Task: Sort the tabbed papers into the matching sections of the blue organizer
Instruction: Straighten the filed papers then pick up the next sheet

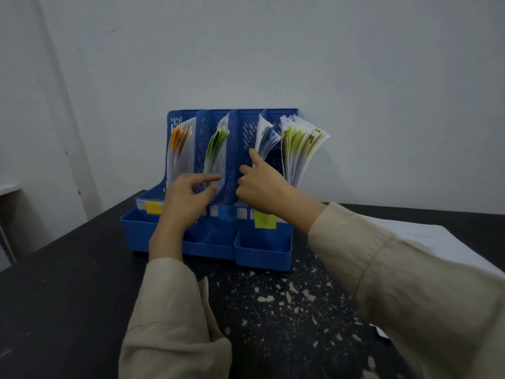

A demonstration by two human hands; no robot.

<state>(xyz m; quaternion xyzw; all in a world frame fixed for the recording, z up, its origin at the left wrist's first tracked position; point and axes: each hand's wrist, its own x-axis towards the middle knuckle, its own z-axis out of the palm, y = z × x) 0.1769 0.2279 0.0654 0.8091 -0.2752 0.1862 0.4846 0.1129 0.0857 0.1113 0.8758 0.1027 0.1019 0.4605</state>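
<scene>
Beige sleeves [175, 318] filled the near edge, both arms stretched over the dark, paint-flecked table [68, 296] toward the organizer [262, 254] against the wall. The left hand [185, 198] was at the second section, its fingers [210, 178] curled and seemingly pinching the lower edge of the green-tabbed papers [217, 149], though blur made the hold hard to confirm. The right hand [259, 187] was at the third section, forefinger straight and pointing up against the blue-tabbed papers [266, 143], the rest of its fingers loosely bent; whether it gripped a sheet could not be told. Orange-tabbed papers [179, 149] stood in the first section, and yellow-green ones [300, 149] fanned out of the far-right section, leaning well past the organizer's side. That fan looked the weak spot: a knock from the right wrist could probably spill those sheets onto the table. The thin sheets might also buckle if pushed down from one corner, and a blue one could slip past the divider into the neighbouring section. More white paper [426, 236] lay flat on the table to the right, so sorting was likely unfinished.
</scene>
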